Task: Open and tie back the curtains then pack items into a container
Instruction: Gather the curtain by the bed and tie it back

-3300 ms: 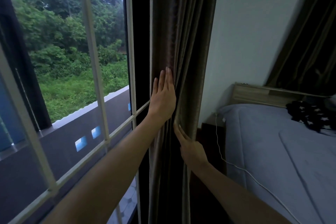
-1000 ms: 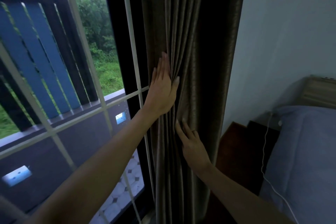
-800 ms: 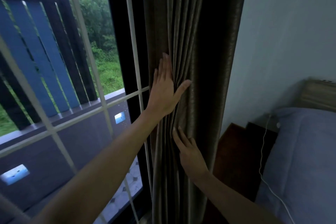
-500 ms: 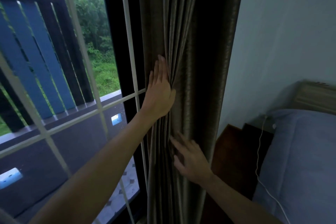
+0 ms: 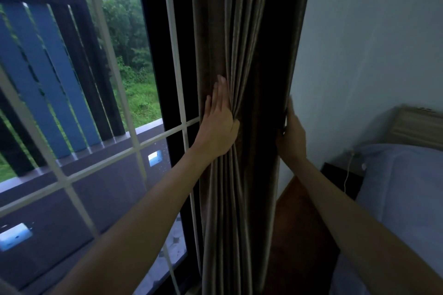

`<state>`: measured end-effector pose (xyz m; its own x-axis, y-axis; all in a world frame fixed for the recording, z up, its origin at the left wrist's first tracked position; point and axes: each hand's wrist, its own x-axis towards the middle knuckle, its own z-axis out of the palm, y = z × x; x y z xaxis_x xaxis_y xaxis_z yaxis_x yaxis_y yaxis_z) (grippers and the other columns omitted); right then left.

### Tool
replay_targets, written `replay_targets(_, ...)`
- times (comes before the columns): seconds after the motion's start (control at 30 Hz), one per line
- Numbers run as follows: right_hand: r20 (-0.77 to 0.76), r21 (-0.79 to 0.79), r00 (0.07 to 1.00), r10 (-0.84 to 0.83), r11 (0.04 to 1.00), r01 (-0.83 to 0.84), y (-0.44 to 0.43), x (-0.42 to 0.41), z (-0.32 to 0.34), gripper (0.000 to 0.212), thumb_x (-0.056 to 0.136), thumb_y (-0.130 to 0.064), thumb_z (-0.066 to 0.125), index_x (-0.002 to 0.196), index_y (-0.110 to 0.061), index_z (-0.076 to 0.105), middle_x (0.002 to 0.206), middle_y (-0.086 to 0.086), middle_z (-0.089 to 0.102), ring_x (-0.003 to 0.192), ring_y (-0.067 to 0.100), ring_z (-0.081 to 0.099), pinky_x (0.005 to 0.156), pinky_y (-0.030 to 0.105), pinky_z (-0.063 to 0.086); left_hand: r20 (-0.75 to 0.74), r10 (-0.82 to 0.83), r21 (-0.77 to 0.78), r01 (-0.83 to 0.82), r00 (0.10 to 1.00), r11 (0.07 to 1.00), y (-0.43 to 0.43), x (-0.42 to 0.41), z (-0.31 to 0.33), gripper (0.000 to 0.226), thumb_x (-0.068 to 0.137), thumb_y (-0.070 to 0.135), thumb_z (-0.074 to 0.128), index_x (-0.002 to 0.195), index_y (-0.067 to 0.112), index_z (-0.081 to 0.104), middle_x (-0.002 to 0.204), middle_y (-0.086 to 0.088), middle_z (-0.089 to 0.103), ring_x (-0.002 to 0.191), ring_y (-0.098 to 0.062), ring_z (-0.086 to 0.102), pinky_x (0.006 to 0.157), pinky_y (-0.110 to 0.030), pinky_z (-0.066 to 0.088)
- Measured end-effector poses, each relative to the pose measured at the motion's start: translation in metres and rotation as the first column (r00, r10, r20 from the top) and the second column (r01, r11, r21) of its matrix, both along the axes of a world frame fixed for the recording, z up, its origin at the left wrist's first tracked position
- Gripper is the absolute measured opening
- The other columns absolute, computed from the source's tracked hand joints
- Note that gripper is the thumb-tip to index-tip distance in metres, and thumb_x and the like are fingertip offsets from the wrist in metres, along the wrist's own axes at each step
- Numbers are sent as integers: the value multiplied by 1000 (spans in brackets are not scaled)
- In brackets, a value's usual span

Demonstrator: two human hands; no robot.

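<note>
While the left hand [image 5: 219, 118] presses flat and straight-fingered on the curtain [image 5: 239, 31] and the right hand [image 5: 291, 133] hooks behind its edge farthest from the window frame [image 5: 153, 79], the cloth hangs gathered just beside that frame; judged: bunching step, tie-back needed next, none visible

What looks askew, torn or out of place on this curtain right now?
Nothing stands out. The curtain hangs in even, undamaged folds, bunched between the left hand, pressed flat on it, and the right hand at its wall-side edge. It is not tied back yet.
</note>
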<state>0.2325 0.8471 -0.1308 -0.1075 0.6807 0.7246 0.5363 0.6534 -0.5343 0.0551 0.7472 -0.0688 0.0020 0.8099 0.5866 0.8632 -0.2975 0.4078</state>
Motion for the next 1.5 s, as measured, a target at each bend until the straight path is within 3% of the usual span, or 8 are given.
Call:
replay_targets(0.27,230,-64,951,205,979,-196,-40,-23,-61,86,90,-10,53,152,-38,1,133,13,57,108,34,62,82,45,54,-20,15,17,-14,1000,1000,7,-4,-1,83,92,11,40,148,9,-22,159,-6,-18,146,-15,-16,121,-39,-4)
replay_targets(0.5,302,-130,928,217,974,-186,-73,-43,-93,99,80,5,46,150,-41,-7,70,-5,40,58,15,39,49,30,32,-29,-12,21,13,1000,1000,11,-8,-3,81,93,10,41,149,8,-19,160,-6,-17,147,-14,-15,121,-40,-3)
replay_targets(0.77,354,-83,902,245,969,-231,-85,-43,-105,101,72,15,59,151,-27,13,105,15,67,67,25,57,54,22,37,13,-57,24,57,998,998,11,0,-4,86,97,54,35,150,12,-18,159,-2,-19,146,-12,-14,120,-38,-6)
replay_targets(0.9,375,-106,888,268,964,-246,-86,-38,-115,91,75,10,53,150,-27,17,125,13,61,89,33,63,68,39,57,4,0,31,-1,1000,1000,18,13,-5,95,94,37,52,148,7,-20,158,-7,-21,147,-18,-14,121,-41,-3)
replay_targets(1.07,57,-246,937,345,914,-322,-90,-36,-97,44,92,-30,55,134,-37,43,106,-12,59,93,5,55,76,28,46,15,21,47,-22,1000,999,24,22,-9,88,91,18,49,148,4,-17,158,-10,-19,147,-20,-12,121,-41,-2)
replay_targets(1.23,-110,-295,971,213,926,-236,-100,-65,-75,96,72,-79,54,147,-24,31,134,-20,48,117,-5,47,97,16,40,53,22,64,-25,998,998,26,28,-12,88,91,14,48,148,7,-19,158,-8,-20,147,-18,-13,121,-39,-4)
replay_targets(1.4,86,-137,992,-97,985,108,-91,-80,-112,31,82,-24,74,104,-5,62,84,6,65,73,18,62,62,33,58,95,6,53,-11,995,999,26,27,-13,84,94,12,45,148,6,-19,159,-6,-18,147,-16,-10,122,-41,-1)
replay_targets(1.5,184,-104,975,-123,984,144,-90,-68,-132,26,74,-5,79,96,-4,65,74,5,62,65,18,58,51,24,49,159,-92,80,80,983,994,20,22,-21,80,98,26,45,151,11,-14,161,-2,-9,148,-13,-3,122,-43,7)
